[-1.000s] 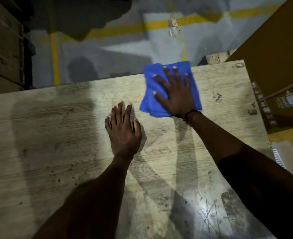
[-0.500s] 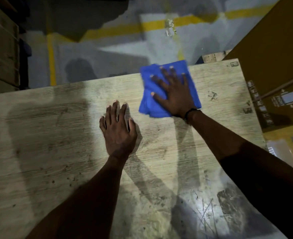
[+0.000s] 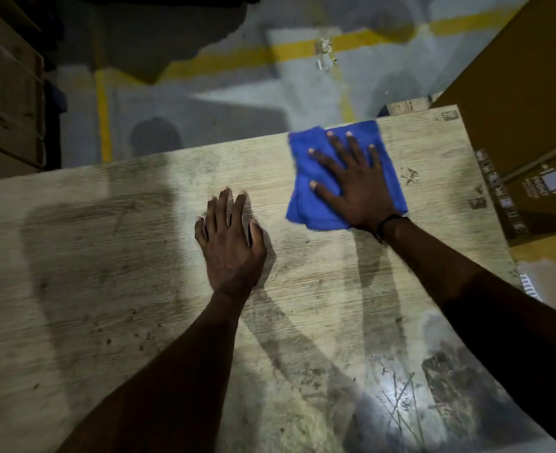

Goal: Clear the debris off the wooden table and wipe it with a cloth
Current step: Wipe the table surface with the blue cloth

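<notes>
Little has changed over the last second: the left hand [image 3: 229,246] stays flat, fingers [image 3: 222,207] spread and empty, bracing on the surface [image 3: 74,273], while the right hand [image 3: 355,188] keeps its open palm pressing the blue cloth [image 3: 306,204] near the far edge. Wiping looks underway; specks and smears remain. Beyond lie a yellow-lined floor [image 3: 204,103] and a cardboard box [image 3: 515,93].

Grey concrete floor [image 3: 204,103] (yellow lines), cardboard box [image 3: 515,93], dim light
</notes>
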Demonstrator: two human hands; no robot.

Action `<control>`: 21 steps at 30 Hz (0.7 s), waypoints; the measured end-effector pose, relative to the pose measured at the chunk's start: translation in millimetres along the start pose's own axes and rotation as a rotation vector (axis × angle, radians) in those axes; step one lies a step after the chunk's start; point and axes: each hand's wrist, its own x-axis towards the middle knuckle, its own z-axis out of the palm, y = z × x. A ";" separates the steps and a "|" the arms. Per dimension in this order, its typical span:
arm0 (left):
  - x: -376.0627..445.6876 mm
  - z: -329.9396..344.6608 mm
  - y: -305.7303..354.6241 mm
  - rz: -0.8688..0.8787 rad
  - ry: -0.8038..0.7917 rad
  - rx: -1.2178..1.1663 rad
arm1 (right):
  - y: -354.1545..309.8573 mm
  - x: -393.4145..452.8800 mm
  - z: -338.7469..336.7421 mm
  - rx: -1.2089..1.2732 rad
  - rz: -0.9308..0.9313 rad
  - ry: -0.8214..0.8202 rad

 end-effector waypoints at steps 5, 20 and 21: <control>-1.0 0.7 0.3 -0.011 -0.004 -0.025 | -35.3 -0.5 3.4 -0.016 0.376 0.023; -0.6 6.2 -6.9 0.030 0.030 -0.013 | -57.3 -53.3 -1.4 -0.039 0.280 0.016; -0.2 6.6 -6.9 0.035 0.035 -0.017 | -70.3 -64.3 -0.6 -0.033 0.205 0.002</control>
